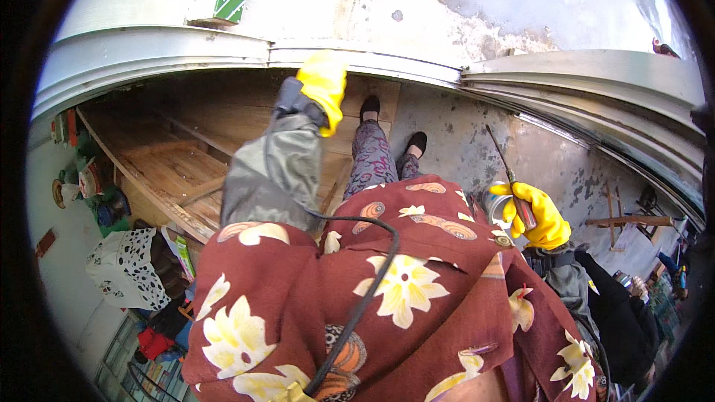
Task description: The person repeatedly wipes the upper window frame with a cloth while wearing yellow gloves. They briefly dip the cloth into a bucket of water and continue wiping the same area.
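My left hand (323,88), in a yellow rubber glove, is raised to the white metal sliding-window frame (368,58). Its fingers face away from me, so I cannot tell whether they grip the frame. At my right side, my right hand (540,218), also gloved in yellow, holds a screwdriver (524,209) by its dark red and black handle. The long, thin shaft points up and away from my body. Partly hidden behind that hand is a round, pale, can-like object (496,201); whether the fingers touch it is unclear.
Beneath my left arm lies a wooden bed-like frame or platform (167,173). One foot is on boards, the other on stained concrete floor (447,123). A black cable (385,257) crosses my patterned clothing. A small wooden stand (628,220) and a person in black (617,312) are to the right.
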Demonstrator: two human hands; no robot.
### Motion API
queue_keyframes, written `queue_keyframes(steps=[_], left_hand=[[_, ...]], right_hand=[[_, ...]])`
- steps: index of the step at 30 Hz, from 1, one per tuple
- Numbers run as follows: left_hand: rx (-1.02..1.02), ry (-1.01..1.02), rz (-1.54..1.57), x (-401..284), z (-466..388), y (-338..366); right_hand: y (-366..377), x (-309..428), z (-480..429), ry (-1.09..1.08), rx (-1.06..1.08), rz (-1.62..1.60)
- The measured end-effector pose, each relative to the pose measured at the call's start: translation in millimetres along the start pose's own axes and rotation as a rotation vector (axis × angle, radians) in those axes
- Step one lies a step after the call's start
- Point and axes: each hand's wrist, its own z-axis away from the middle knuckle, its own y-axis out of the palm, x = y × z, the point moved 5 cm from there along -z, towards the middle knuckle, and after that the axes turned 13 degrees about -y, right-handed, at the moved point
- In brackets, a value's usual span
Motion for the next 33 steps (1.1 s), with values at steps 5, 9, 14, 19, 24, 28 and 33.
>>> queue_keyframes(steps=[5, 9, 14, 19, 24, 28, 33], left_hand=[[0.088, 0.224, 0.195, -113.3, -24.9, -1.5], [0.057, -0.192, 0.654, -81.7, -21.0, -54.0], [0.039, -0.403, 0.695, 16.9, -35.2, -107.8], [0.326, -0.5, 0.847, 52.3, -31.0, -108.9], [0.187, -0.526, 0.858, 42.2, 3.5, -103.6], [-0.019, -0.442, 0.634, 38.8, 12.7, -104.5], [-0.236, -0.338, 0.744, 34.3, 23.3, -104.0]], right_hand=[[15.3, 3.8, -7.9, -0.188, 0.15, 0.251], [42.2, 16.5, -38.1, -0.077, 0.148, 0.596], [74.8, 45.0, -77.8, -0.093, 0.174, 0.674], [110.8, 61.3, -107.6, -0.181, 0.18, 0.752], [139.6, 84.6, -130.1, -0.214, 0.122, 0.915], [165.3, 95.1, -147.6, -0.359, 0.207, 1.039], [191.6, 90.5, -180.1, -0.297, 0.272, 1.044]])
